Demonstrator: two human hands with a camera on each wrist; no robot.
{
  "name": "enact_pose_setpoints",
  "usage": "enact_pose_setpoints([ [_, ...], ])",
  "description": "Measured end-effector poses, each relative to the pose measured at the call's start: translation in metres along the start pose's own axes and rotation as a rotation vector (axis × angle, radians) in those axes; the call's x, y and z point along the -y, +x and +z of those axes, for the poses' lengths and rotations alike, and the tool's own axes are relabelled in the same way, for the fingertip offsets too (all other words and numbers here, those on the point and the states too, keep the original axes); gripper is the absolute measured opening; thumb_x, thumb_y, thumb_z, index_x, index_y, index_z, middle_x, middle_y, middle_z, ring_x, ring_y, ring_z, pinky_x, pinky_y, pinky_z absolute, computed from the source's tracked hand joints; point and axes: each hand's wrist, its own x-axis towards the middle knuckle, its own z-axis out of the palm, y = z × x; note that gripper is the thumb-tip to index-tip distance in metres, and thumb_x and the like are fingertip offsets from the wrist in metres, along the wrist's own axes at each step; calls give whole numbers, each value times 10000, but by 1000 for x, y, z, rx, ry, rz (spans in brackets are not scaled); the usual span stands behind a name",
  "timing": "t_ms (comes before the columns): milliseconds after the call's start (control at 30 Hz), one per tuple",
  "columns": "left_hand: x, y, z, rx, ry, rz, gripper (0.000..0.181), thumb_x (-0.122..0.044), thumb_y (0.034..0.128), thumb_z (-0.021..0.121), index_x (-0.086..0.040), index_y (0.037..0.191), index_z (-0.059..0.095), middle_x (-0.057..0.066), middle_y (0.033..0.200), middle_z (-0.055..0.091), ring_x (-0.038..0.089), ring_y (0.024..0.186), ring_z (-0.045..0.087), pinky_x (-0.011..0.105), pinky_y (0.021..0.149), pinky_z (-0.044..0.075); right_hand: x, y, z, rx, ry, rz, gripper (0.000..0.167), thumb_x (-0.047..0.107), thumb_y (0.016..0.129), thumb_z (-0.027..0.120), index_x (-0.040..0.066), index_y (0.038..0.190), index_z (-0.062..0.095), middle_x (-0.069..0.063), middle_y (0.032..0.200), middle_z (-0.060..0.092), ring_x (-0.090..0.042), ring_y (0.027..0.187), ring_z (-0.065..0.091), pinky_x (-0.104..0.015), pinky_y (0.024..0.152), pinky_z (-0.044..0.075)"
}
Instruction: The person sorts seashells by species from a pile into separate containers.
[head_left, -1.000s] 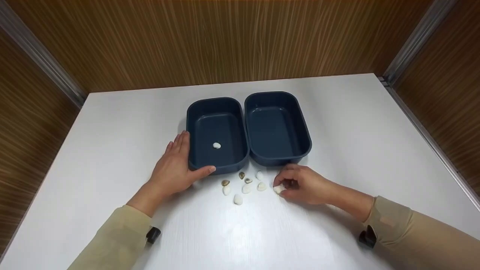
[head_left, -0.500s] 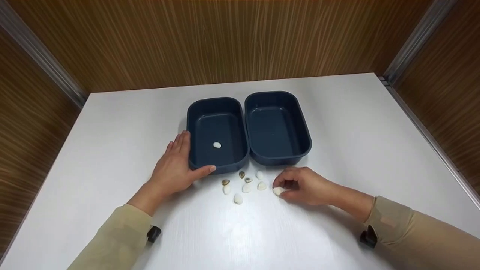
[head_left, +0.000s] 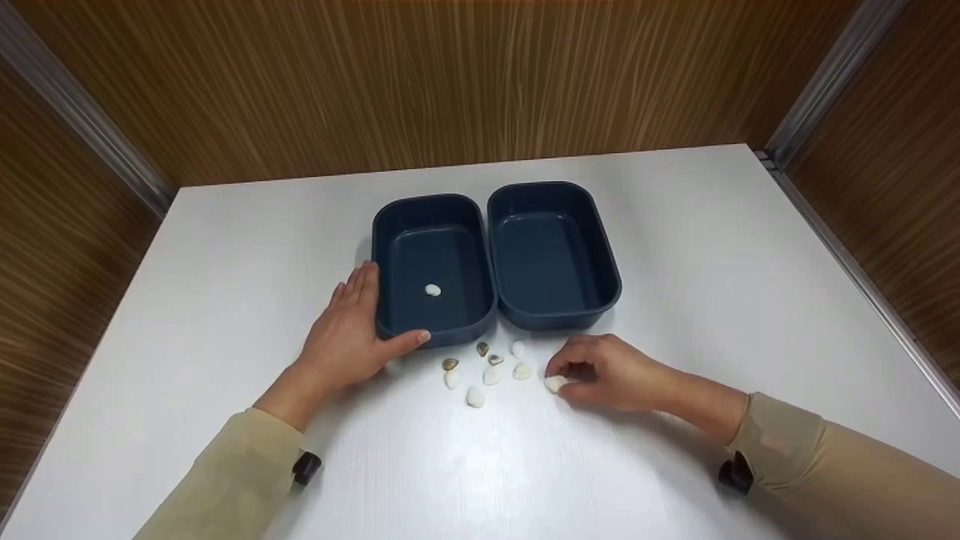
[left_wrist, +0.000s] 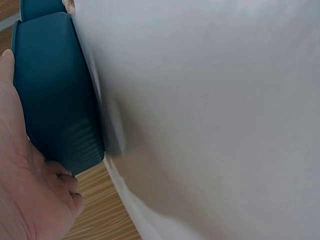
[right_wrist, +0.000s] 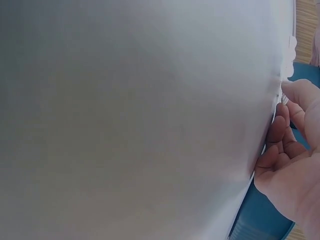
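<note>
On my head feed, taking the loose shells [head_left: 490,375] as the clock's centre: they lie scattered, white and brown, on a white surface [head_left: 712,247]. At 3 o'clock, the person's right hand [head_left: 611,373] pinches a white shell [head_left: 555,384] between thumb and fingers, low over the surface; whether the shell touches it, I cannot tell. Since a second ago that hand has eased slightly towards 6 o'clock, so its knuckles no longer overlap the right box [head_left: 544,259], which sits at 1 o'clock.

Between 9 and 10 o'clock, the left hand [head_left: 345,337] rests, as before, against the left box [head_left: 439,251], itself at 11 o'clock. Its fingers lie straight along the outer wall, unclenched, and the thumb reaches to the near rim. Inside, towards the 6 o'clock end, one pale shell [head_left: 433,289] lies where it did. The loose shells have kept their places too. Both boxes are dark blue, close side by side.
</note>
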Motion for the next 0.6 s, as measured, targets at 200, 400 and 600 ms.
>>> enact_pose_setpoints([
  [200, 0, 0, 0, 1, -1, -2, 1330, -856, 874, 591, 73, 1666, 63, 256, 1744, 115, 362, 1626, 111, 521, 1307, 81, 1, 0, -1, 4, 0, 3, 218, -5, 864, 782, 124, 1039, 794, 14, 925, 712, -154, 832, 635, -241, 745, 553],
  [400, 0, 0, -1, 2, -2, 2, 1319, -843, 882, 596, 73, 1666, 59, 252, 1747, 103, 360, 1628, 102, 518, 1308, 76, 5, -1, -5, 21, 13, 24, 206, 22, 884, 799, 139, 1053, 799, 39, 935, 704, -148, 853, 644, -242, 769, 565],
  [600, 0, 0, 0, 0, -1, 5, 1317, -835, 883, 605, 75, 1665, 61, 256, 1745, 107, 368, 1626, 106, 522, 1307, 80, 14, 2, -14, 15, 15, -45, 200, 13, 901, 781, 114, 1073, 795, 0, 947, 731, -167, 835, 673, -293, 702, 581],
])
